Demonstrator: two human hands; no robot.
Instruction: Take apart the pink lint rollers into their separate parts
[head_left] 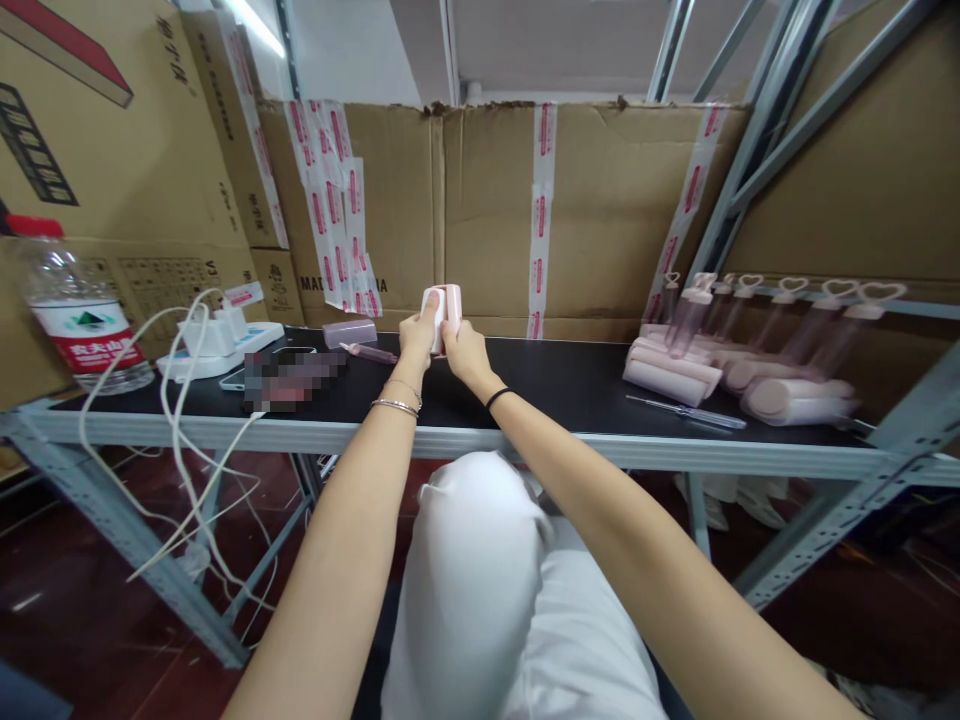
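Observation:
My left hand (417,338) and my right hand (466,350) meet above the black tabletop (540,385), in front of the cardboard wall. Both are closed around a pale pink and white plastic casing (453,306), held upright. The white part faces my left thumb and the pink part lies on the right. Whether the two parts are joined, I cannot tell; the fingers hide the lower end. Left of my left hand lie a translucent purple cover (349,333) and a slim translucent pink piece (371,353) with a pointed tip.
On the right lie several pale pink casings (671,370) beside translucent tubes with heart-shaped tops (791,290). A thin metal tool (686,411) rests before them. At left stand a water bottle (86,320) and a white power strip (221,352) with cables hanging over the metal table edge (525,443).

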